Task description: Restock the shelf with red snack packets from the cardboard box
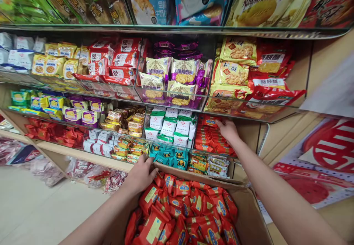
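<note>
A cardboard box at the bottom centre holds several red snack packets. My left hand rests on the box's far left edge, fingers curled over the packets there. My right hand reaches into a shelf compartment of matching red packets, fingers bent down onto them; whether it grips one is hidden.
Glass-fronted shelves are stocked with biscuit and snack packs in red, yellow, purple, green and white. Bagged goods lie on the floor at lower left. A wooden side panel with red posters stands to the right.
</note>
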